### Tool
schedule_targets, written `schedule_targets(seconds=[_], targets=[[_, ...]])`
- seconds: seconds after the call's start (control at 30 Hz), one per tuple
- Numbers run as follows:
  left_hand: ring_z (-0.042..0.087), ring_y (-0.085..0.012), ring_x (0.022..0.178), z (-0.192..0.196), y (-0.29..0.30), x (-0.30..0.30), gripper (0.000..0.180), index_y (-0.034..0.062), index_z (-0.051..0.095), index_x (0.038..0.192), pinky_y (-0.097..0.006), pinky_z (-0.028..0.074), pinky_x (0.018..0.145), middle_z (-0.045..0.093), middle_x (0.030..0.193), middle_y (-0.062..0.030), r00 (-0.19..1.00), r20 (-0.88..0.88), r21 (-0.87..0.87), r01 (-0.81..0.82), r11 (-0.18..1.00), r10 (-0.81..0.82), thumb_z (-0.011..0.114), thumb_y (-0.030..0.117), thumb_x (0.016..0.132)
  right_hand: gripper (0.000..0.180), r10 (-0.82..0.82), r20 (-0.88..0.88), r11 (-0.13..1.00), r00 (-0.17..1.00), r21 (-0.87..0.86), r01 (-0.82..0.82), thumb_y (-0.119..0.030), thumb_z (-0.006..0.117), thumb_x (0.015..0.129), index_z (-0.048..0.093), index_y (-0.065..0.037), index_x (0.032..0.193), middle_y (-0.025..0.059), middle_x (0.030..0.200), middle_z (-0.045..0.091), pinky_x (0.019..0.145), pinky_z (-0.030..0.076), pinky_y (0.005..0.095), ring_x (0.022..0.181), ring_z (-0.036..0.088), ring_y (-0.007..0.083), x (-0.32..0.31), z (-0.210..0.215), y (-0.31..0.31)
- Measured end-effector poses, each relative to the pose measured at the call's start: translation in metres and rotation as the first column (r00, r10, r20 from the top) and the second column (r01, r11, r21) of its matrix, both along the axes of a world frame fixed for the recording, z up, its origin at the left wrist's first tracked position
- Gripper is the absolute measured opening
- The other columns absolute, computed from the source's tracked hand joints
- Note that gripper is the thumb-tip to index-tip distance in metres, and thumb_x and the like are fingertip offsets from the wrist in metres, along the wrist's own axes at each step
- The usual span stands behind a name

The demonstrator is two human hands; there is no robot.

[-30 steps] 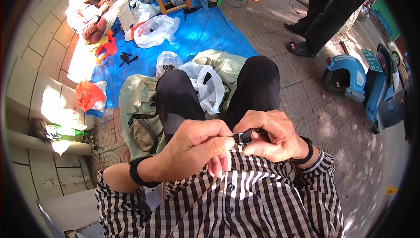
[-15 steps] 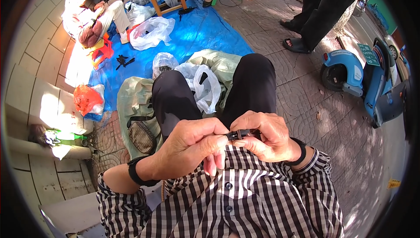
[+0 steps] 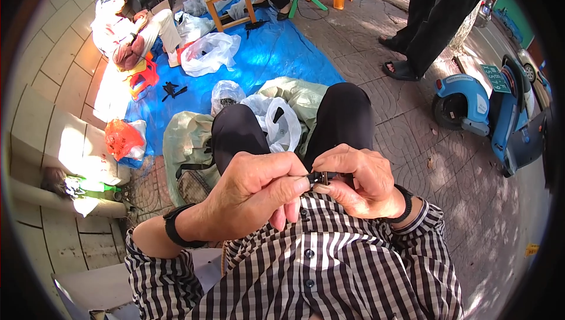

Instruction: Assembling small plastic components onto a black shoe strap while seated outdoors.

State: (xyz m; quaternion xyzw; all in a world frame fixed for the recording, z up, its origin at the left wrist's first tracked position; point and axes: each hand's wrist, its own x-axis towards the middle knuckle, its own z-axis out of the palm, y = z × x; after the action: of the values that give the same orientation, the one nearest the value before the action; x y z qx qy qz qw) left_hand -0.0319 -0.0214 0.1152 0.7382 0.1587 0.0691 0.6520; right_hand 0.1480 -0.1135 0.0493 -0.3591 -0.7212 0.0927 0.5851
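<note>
Over my lap, a small black plastic buckle (image 3: 319, 177) is held between both hands, its ends partly hidden by fingers. My left hand (image 3: 250, 193) pinches its left end between thumb and index finger, with the other fingers curled below. From the other side, my right hand (image 3: 362, 183) grips the buckle between thumb and bent forefinger. Just beyond my knees, a white plastic bag (image 3: 281, 128) lies open with something black in it. Next to it stands a clear bag (image 3: 226, 93) with dark small contents.
A blue tarp (image 3: 288, 49) bears bags and black pieces (image 3: 173, 90). A red bag (image 3: 122, 138) lies at left. Seated people are beyond, near a wooden stool (image 3: 228, 3). Someone in dark trousers (image 3: 438, 17) stands at right, near a blue scooter (image 3: 468, 99).
The view has shifted slightly, so the surroundings sit lower and further right. My left fingertips now cover more of the buckle's left end. Both hands keep their hold.
</note>
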Motion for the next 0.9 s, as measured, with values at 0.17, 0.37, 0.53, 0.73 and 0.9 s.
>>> schedule_targets(seconds=[0.17,0.37,0.53,0.73,0.9], targets=[[0.057,-0.0074,0.048,0.000,-0.007,-0.001,0.012,-0.0012,0.056,0.082,-0.020,0.044,0.042,0.060,0.060,-0.0049,0.998,0.018,0.183,-0.067,0.981,0.065,0.053,0.007,0.090,0.019,-0.017,0.080,0.999,0.997,0.036,0.014,0.000,0.065,0.076,0.056,0.005,0.092,0.0147,0.082,0.063,0.051,0.050,0.0287,0.065,0.065,0.0239,0.001,0.007,-0.001],[0.056,-0.0073,0.048,0.001,-0.008,-0.002,0.012,-0.0012,0.056,0.081,-0.020,0.044,0.043,0.060,0.060,-0.0046,0.995,-0.018,0.133,-0.090,0.987,0.093,0.054,0.008,0.089,0.019,-0.010,0.117,0.999,0.993,0.040,0.006,-0.002,0.063,0.077,0.057,0.006,0.094,0.0145,0.081,0.061,0.048,0.049,0.0292,0.061,0.063,0.0236,0.001,0.007,0.000],[0.055,-0.0066,0.047,0.004,0.002,-0.002,0.016,-0.0017,0.056,0.082,-0.018,0.044,0.043,0.060,0.061,-0.0047,0.993,-0.095,-0.142,-0.082,0.986,0.069,0.051,0.010,0.090,0.020,-0.031,0.152,0.997,0.988,0.070,0.020,-0.003,0.063,0.078,0.057,0.006,0.096,0.0130,0.079,0.059,0.045,0.047,0.0295,0.057,0.061,0.0224,0.001,0.007,0.005],[0.056,-0.0050,0.049,0.003,-0.007,0.000,0.012,-0.0019,0.057,0.079,-0.018,0.043,0.043,0.059,0.060,-0.0026,0.985,-0.094,0.024,-0.145,0.989,0.147,0.054,0.005,0.087,0.021,-0.043,0.175,0.998,0.984,0.046,0.035,-0.006,0.063,0.079,0.057,0.005,0.095,0.0129,0.080,0.059,0.045,0.046,0.0292,0.056,0.060,0.0219,0.000,0.007,0.001],[0.053,-0.0028,0.051,-0.001,-0.007,0.001,0.010,-0.0021,0.057,0.077,-0.018,0.040,0.044,0.057,0.060,-0.0010,0.984,-0.051,0.185,-0.161,0.970,0.173,0.053,0.002,0.085,0.020,-0.055,0.191,0.998,0.980,0.036,0.049,-0.006,0.063,0.079,0.057,0.004,0.095,0.0122,0.080,0.059,0.045,0.046,0.0288,0.057,0.060,0.0217,-0.001,0.006,0.001]])
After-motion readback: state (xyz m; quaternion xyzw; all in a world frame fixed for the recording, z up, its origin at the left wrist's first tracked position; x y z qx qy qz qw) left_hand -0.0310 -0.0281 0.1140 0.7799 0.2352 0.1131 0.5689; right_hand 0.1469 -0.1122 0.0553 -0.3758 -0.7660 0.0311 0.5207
